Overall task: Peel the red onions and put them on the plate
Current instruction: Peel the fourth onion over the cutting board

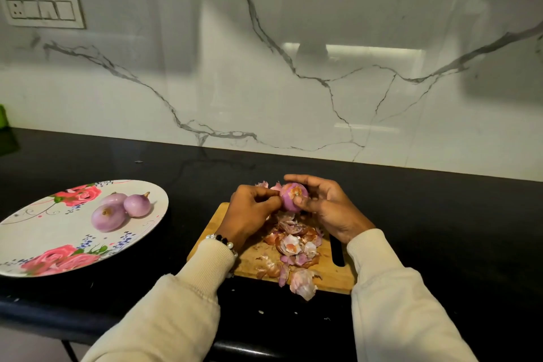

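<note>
A red onion, mostly purple with a patch of dry skin on top, is held above the far end of a wooden cutting board. My right hand grips it from the right, thumb on its front. My left hand pinches at its left side with curled fingers. Loose onion skins are heaped on the board below. On the left stands a floral plate holding three peeled onions.
The board and plate sit on a black counter backed by a white marble wall. A knife's dark handle lies on the board under my right wrist. A switch panel is on the wall, and something green sits at the far left.
</note>
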Available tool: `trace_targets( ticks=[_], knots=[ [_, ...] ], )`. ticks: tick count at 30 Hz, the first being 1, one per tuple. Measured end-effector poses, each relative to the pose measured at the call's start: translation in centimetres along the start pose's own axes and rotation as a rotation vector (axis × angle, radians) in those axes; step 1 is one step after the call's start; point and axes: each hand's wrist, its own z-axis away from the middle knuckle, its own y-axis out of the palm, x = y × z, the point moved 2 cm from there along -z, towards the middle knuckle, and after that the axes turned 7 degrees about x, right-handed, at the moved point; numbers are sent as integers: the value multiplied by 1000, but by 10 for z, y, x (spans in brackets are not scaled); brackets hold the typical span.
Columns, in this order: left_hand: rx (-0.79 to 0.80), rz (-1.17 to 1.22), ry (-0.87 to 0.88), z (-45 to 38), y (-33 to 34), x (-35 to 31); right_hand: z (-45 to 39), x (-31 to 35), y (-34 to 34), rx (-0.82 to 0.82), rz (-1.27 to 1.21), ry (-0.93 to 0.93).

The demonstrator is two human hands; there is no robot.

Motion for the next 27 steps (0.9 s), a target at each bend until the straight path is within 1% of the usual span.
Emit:
trace_targets(
  ticks=[8,14,19,21,23,25,27],
  knots=[
    [-32,-64,64,1,0,-1,0,-1,0,13,-18,-8],
    [-70,28,74,1,-1,0,-1,-1,0,38,-99,-30],
    [-200,81,29,-1,-7,4,2,6,-4,22,-184,-49],
    [-241,32,30,-1,-9,4,3,8,-5,10,-206,-49],
    [-243,-39,63,-1,-7,2,3,7,-5,6,-187,-38],
    [-241,-78,106,0,-7,1,3,6,-4,8,-106,-27],
    [-204,-41,125,1,-6,-1,3,5,-2,22,-16,-22]
  ],
)
